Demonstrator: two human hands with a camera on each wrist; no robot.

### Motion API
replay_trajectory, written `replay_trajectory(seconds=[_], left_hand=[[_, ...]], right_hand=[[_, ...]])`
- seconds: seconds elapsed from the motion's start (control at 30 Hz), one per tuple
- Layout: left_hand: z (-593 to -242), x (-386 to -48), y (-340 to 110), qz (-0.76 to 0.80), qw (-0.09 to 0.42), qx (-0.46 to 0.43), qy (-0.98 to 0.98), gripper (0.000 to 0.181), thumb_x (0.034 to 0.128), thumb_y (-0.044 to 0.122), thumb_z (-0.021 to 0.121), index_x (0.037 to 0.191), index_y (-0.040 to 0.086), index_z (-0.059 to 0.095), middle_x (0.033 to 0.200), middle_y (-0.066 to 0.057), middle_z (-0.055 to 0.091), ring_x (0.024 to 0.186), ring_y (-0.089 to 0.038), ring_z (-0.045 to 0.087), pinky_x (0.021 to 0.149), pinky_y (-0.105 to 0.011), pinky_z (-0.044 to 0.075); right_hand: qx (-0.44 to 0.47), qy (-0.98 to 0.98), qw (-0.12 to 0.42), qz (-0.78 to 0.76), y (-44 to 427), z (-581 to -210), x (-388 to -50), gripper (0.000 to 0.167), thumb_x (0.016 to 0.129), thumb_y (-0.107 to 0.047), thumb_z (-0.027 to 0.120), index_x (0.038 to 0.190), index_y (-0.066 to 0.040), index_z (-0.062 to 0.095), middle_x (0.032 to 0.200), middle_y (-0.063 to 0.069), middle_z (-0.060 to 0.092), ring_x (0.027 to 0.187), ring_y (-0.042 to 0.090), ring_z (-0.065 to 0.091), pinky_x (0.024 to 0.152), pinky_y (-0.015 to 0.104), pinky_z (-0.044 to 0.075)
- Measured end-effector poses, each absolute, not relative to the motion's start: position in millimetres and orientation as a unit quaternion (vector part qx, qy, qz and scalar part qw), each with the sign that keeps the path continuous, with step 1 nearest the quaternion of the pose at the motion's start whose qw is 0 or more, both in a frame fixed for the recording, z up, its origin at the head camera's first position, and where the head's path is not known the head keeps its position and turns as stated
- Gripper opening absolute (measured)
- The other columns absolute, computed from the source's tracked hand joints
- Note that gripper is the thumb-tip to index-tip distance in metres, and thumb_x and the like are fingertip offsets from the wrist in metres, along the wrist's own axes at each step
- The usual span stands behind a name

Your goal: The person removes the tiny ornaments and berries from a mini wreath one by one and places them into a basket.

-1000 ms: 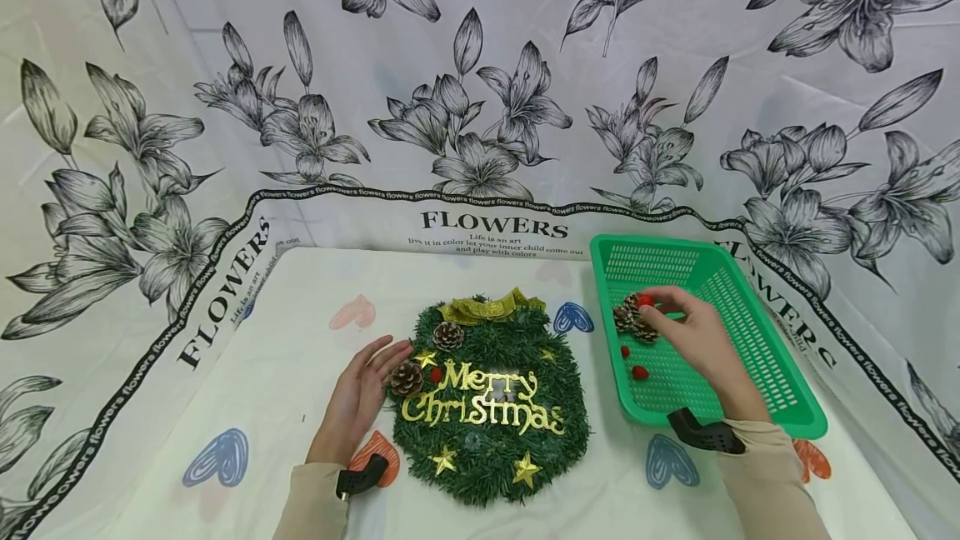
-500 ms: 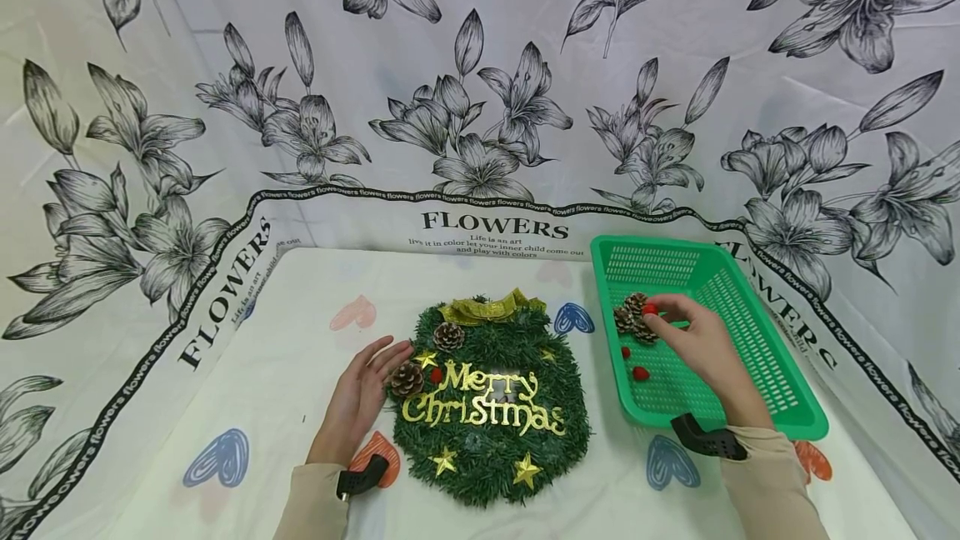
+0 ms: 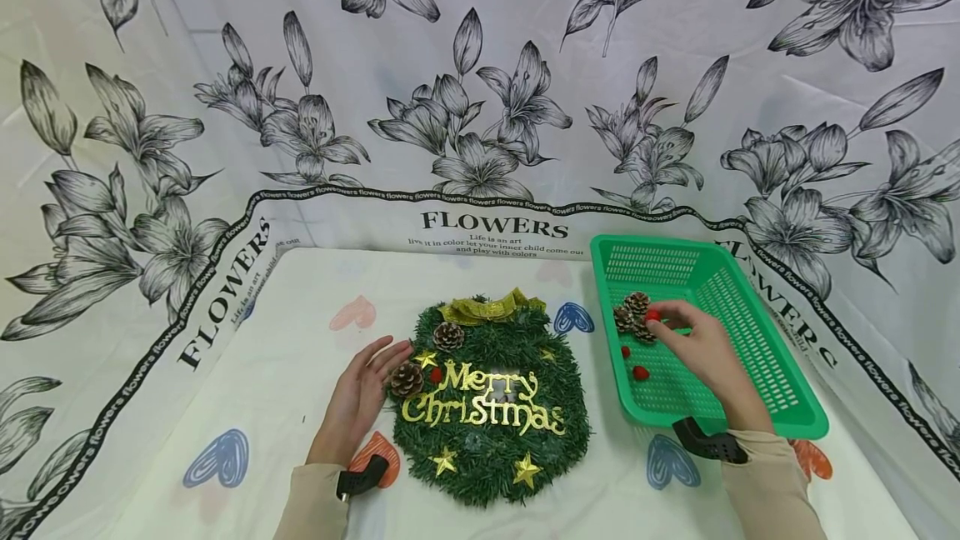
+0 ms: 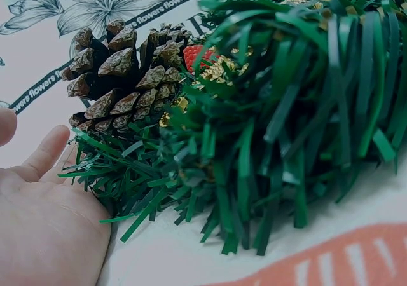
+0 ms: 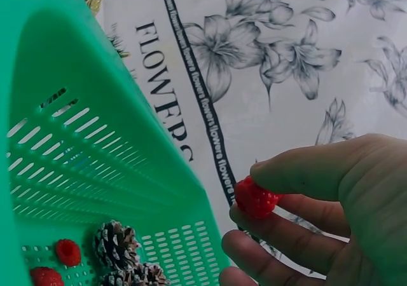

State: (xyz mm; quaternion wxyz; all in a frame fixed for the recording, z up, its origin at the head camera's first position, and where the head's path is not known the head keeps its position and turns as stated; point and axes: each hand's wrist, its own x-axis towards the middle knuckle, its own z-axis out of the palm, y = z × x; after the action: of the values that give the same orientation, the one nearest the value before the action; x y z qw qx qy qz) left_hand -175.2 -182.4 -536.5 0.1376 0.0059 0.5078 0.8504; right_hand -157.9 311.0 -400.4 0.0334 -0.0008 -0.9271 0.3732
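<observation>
A red raspberry is pinched between the thumb and fingers of my right hand, over the green basket. Pinecones lie in the basket just beyond the fingertips, and two more raspberries rest on its floor. At the left edge of the green wreath, my left hand touches the tinsel with relaxed, extended fingers, beside a pinecone. The wreath bears gold "Merry Christmas" lettering, a gold bow, gold stars, another pinecone and a raspberry.
A white cloth printed with coloured hearts covers the table. Behind it hangs a flower-printed curtain. The basket's raised rim stands to the right of the wreath. Each wrist carries a black camera mount.
My right hand, pinching the raspberry, has shifted slightly right and toward me, uncovering more of the basket's pinecones. The left hand and wreath stay in place.
</observation>
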Motion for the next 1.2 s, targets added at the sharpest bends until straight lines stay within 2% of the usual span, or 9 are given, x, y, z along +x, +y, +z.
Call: replay_trajectory(seconds=[0.67, 0.87, 1.03, 1.2], left_hand=[[-538, -176, -183, 0.85, 0.139, 0.0, 0.508, 0.06, 0.1131, 0.042, 0.024, 0.16, 0.005, 0.017, 0.16, -0.014, 0.041, 0.135, -0.011, 0.056, 0.128, -0.052, -0.002], [-538, -176, -183, 0.851, 0.14, 0.0, 0.507, 0.06, 0.113, 0.042, 0.025, 0.16, 0.005, 0.018, 0.16, -0.013, 0.043, 0.137, -0.013, 0.054, 0.129, -0.051, -0.001], [-538, -176, -183, 0.851, 0.139, 0.001, 0.507, 0.06, 0.1131, 0.042, 0.024, 0.16, 0.005, 0.018, 0.16, -0.014, 0.042, 0.138, -0.013, 0.053, 0.128, -0.052, -0.002], [-537, -175, -182, 0.848, 0.139, 0.001, 0.511, 0.059, 0.1131, 0.042, 0.024, 0.16, 0.006, 0.019, 0.162, -0.015, 0.039, 0.142, -0.016, 0.05, 0.129, -0.051, 0.0]], right_hand=[[-0.012, -0.931, 0.007, 0.366, 310, -417, -155, 0.042, 0.101, -0.037, 0.064, 0.133, -0.009, 0.063, 0.124, 0.018, 0.069, 0.116, 0.036, 0.061, 0.077, 0.033, 0.05], [-0.001, -0.93, 0.01, 0.367, 311, -421, -155, 0.038, 0.101, -0.031, 0.065, 0.131, -0.007, 0.063, 0.125, 0.019, 0.069, 0.115, 0.037, 0.061, 0.078, 0.035, 0.051], [0.008, -0.93, 0.013, 0.368, 311, -423, -154, 0.039, 0.102, -0.035, 0.063, 0.131, -0.009, 0.064, 0.123, 0.016, 0.07, 0.116, 0.035, 0.061, 0.081, 0.037, 0.052], [0.009, -0.927, 0.015, 0.373, 311, -422, -154, 0.036, 0.103, -0.031, 0.062, 0.131, -0.009, 0.064, 0.124, 0.015, 0.07, 0.116, 0.034, 0.061, 0.083, 0.037, 0.051]])
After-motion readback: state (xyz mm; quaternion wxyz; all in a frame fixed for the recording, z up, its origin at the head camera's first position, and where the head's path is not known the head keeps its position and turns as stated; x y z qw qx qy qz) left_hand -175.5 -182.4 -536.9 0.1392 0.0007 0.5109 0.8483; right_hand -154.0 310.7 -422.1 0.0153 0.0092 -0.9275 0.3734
